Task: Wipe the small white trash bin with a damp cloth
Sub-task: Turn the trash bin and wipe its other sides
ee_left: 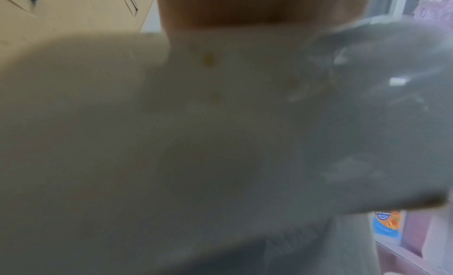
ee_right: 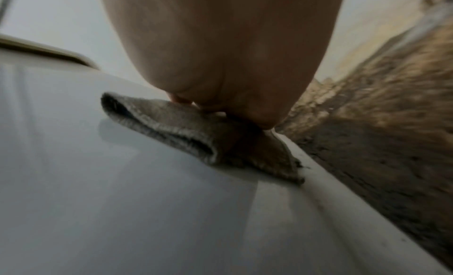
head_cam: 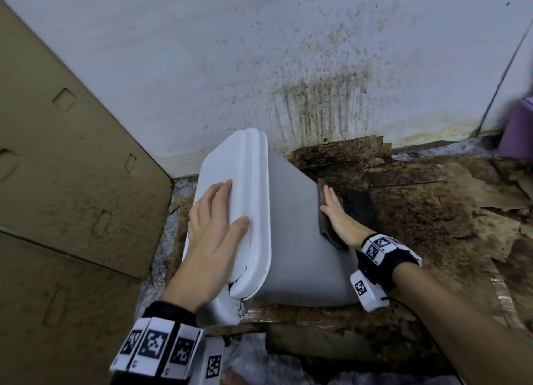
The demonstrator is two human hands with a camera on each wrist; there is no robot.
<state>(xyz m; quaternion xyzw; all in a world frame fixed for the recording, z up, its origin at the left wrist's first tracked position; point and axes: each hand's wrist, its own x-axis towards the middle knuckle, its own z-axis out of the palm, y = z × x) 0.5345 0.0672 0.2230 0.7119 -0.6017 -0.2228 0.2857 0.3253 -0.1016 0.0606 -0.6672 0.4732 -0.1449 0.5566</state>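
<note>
The small white trash bin (head_cam: pixel 291 240) lies tipped on its side on the floor, lid (head_cam: pixel 245 183) facing left. My left hand (head_cam: pixel 213 226) rests flat on the lid with fingers spread and straight. My right hand (head_cam: pixel 336 214) lies flat along the bin's right edge, pressing a folded grey-brown cloth (head_cam: pixel 326 232) against the bin's side. The right wrist view shows the cloth (ee_right: pixel 191 136) squeezed under my palm (ee_right: pixel 228 56) on the smooth white bin wall (ee_right: pixel 122 201). The left wrist view is blurred, filled by the white bin lid (ee_left: pixel 147 143).
A stained white wall (head_cam: pixel 259 53) stands right behind the bin. A large cardboard box (head_cam: pixel 66 160) borders the left side. Dirty, torn cardboard sheets (head_cam: pixel 432 206) cover the floor to the right. A purple object (head_cam: pixel 519 131) sits at the far right edge.
</note>
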